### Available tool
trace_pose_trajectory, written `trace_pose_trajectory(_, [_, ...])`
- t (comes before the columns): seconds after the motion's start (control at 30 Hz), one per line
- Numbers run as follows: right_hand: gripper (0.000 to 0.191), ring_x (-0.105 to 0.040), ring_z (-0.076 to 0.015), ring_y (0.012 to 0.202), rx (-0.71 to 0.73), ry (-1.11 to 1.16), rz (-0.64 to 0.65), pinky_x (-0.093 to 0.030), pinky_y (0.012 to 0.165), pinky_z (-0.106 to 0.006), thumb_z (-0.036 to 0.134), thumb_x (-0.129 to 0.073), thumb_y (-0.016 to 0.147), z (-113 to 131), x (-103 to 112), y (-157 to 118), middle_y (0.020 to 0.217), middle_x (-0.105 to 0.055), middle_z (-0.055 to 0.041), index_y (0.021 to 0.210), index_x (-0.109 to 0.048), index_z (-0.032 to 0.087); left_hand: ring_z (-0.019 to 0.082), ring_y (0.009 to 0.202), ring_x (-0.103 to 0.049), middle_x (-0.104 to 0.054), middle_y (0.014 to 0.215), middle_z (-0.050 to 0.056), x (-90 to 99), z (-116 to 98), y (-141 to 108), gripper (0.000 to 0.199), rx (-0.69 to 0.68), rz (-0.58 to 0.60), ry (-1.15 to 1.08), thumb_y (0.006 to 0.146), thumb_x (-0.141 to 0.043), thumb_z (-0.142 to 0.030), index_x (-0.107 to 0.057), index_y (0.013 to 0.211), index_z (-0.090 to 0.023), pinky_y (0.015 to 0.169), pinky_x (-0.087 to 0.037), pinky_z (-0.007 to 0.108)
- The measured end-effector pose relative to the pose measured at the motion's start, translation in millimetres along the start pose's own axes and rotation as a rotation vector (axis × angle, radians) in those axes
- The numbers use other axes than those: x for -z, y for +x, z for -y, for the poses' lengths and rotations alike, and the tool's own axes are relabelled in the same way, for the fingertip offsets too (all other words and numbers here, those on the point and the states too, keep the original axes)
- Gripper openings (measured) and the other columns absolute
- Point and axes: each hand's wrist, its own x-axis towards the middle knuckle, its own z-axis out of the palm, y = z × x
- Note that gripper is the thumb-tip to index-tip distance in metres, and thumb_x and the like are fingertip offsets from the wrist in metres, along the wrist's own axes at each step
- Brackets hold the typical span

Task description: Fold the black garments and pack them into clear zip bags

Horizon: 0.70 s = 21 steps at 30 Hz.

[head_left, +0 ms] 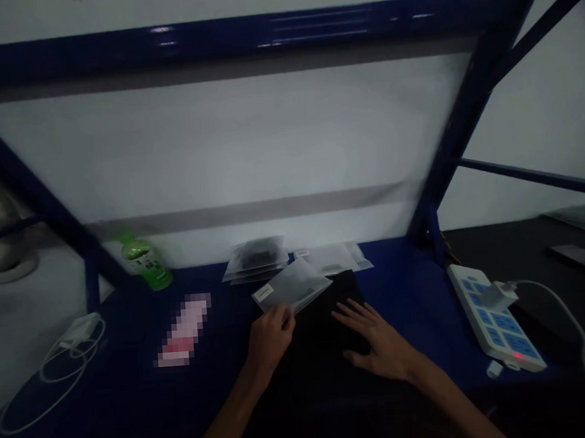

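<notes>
**Workbench station in a plain workroom**

A blue steel-framed rack bench is set against a white wall. Clear plastic bags are laid near the tabletop's back edge — a green drink bottle is stood at its back left corner, a white power strip along its right edge, a white charger cable at its left edge.

Blue workbench shown. Plastic bottle, clear bags, black pad, power strip, charger cable are laid on it.
</notes>
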Motion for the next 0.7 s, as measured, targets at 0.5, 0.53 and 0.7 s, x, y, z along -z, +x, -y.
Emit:
trace_pose_trajectory(0.5, [0.064,-0.034,-0.0292,0.142,-0.052,-0.078,-0.065,-0.026,0.114,-0.054,0.030,-0.059,0.080,2,-8,9,0.151,-0.042,-0.0045,0.143,-0.047,0.027,0.020,0.108,-0.066,-0.068,0.124,0.001,-10.1,1,-5,0.045,-0.097,0.062,-0.104,0.089,-0.048,-0.011,-0.063,0.128,-0.029,0.095,-0.054,0.035])
trace_pose_trajectory(0.53, [0.060,-0.036,-0.0293,0.141,-0.059,-0.094,-0.085,-0.027,0.113,-0.054,0.027,-0.058,0.080,2,-10,10,0.150,-0.045,-0.0047,0.140,-0.051,0.026,0.020,0.110,-0.064,-0.067,0.126,0.000,-10.3,1,-4,0.047,-0.102,0.062,-0.112,0.089,-0.047,-0.010,-0.061,0.130,-0.029,0.097,-0.054,0.036])
trace_pose_trajectory(0.7, [0.048,-0.047,-0.0294,0.133,-0.082,-0.142,-0.210,-0.033,0.109,-0.054,0.020,-0.055,0.081,5,-19,13,0.138,-0.058,-0.0095,0.129,-0.058,0.022,0.020,0.119,-0.059,-0.063,0.131,0.001,-10.4,1,-4,0.052,-0.107,0.058,-0.150,0.088,-0.047,-0.010,-0.055,0.136,-0.027,0.103,-0.051,0.036])
